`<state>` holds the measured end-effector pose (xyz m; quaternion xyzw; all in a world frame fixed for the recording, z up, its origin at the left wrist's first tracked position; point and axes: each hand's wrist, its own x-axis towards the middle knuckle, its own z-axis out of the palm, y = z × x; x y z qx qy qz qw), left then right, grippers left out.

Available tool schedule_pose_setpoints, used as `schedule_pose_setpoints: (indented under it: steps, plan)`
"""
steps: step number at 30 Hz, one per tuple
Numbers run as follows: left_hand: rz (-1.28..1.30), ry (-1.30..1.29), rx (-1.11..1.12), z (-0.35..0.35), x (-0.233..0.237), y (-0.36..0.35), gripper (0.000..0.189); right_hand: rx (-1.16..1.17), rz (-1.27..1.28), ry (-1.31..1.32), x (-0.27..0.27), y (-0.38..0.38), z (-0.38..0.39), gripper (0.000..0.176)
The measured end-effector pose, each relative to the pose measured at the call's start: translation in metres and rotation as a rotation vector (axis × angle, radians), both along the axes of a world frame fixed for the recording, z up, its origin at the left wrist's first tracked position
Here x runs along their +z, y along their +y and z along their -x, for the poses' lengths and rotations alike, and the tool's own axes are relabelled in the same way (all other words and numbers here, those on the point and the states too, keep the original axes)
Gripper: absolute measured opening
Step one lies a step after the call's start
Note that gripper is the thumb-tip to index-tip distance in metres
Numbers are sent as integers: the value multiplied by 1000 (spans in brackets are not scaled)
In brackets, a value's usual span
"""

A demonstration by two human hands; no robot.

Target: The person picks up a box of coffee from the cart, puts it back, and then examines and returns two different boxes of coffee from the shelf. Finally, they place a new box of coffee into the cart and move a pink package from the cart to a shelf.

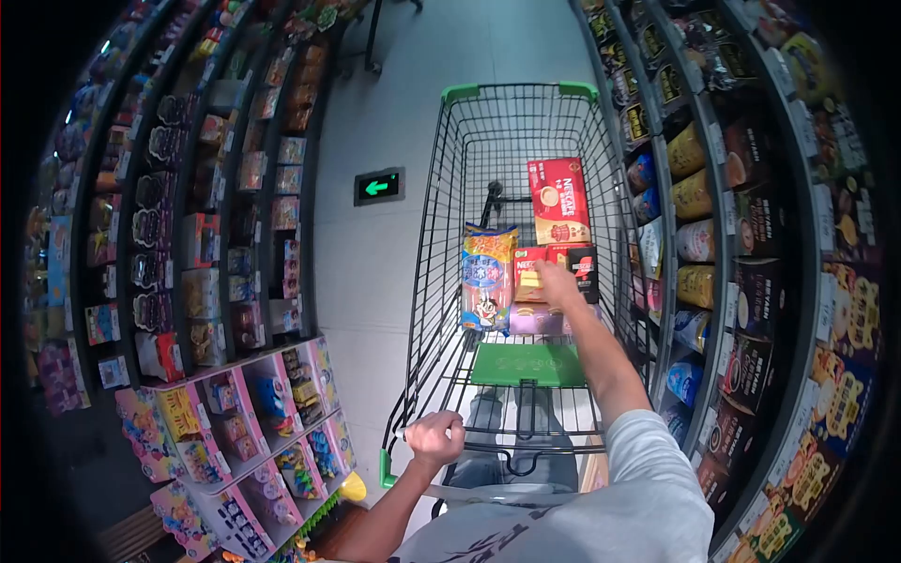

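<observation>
My left hand [435, 437] is closed around the handle of the shopping cart [427, 235] at its near left corner. Inside the cart, my right hand [557, 284] reaches down onto a small red and yellow Nescafe box [530, 279], its fingers at the box's right side; whether they grip it is unclear. Beside that hand on the right is a black and red box [583, 269]. A larger red Nescafe box [560, 200] lies farther forward. To the left is a blue and yellow bag [488, 281], and a purple package [537, 320] lies nearest me.
A green child-seat flap [527, 365] is at the cart's near end. Packed shelves [696, 202] run close along the right side. More shelves [202, 202] and a pink display stand [211, 483] line the left. A green arrow sign [379, 188] is on the floor.
</observation>
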<state>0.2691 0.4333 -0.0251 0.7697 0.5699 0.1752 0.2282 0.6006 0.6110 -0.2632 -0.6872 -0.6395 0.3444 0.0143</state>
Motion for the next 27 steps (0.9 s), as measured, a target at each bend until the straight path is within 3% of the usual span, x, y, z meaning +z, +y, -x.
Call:
schedule_pose_setpoints:
  steps: [5, 9, 11, 12, 15, 18, 22, 27]
  plan:
    - [90, 85, 23, 1, 3, -5, 15, -215, -261, 21, 50, -37, 17, 59]
    - [172, 190, 32, 1, 9, -7, 16, -350, -469, 93, 122, -67, 21, 63]
    - [207, 223, 30, 1, 9, -8, 19, -491, -537, 173, 187, -90, 28, 59]
    - [218, 219, 21, 3, 7, -8, 21, -511, -678, 236, 199, -103, 28, 60]
    - [206, 188, -3, 5, 5, -10, 23, -632, -824, 178, 254, -148, 33, 62]
    - [203, 219, -20, 6, 8, -12, 25, -885, -742, 312, 320, -203, 39, 63]
    - [119, 160, -16, 7, 9, -17, 27, -1032, -977, 158, 370, -281, 31, 57]
    - [64, 114, -50, 11, 6, -19, 28, -1200, -998, -60, 436, -373, 25, 53]
